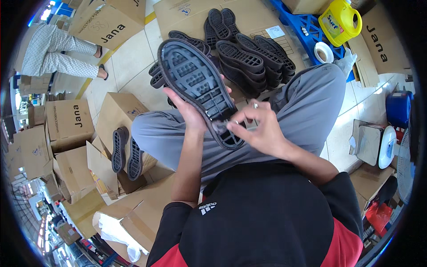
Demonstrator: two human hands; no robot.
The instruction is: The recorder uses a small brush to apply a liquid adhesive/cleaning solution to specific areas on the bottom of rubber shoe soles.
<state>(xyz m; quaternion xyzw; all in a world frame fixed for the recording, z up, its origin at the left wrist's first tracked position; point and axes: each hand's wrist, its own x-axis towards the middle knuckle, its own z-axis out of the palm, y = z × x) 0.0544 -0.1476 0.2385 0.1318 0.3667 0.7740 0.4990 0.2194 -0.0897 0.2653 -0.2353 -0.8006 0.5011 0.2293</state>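
A large dark shoe sole (191, 73) is tilted up above my lap, its ribbed, studded hollow side turned toward me. My left hand (189, 109) grips its edge from beneath and at the left, with fingertips showing past the right edge. Over the lower end of the sole is my right hand (262, 129), thumb and fingers pinched together. A small, greyish, see-through wisp (220, 126) shows at those fingertips against the sole; its kind is unclear. Beyond my knees, several similar soles (242, 58) lie grouped on flat cardboard (178, 15).
Two more soles (119, 149) lean by an opened carton (122, 107) at left, among stacked boxes (71, 118). A yellow jug (340, 22) and white bowl (323, 52) stand by a blue pallet (302, 33). At right is a fan (404, 164). Someone's legs (66, 53) are at upper left.
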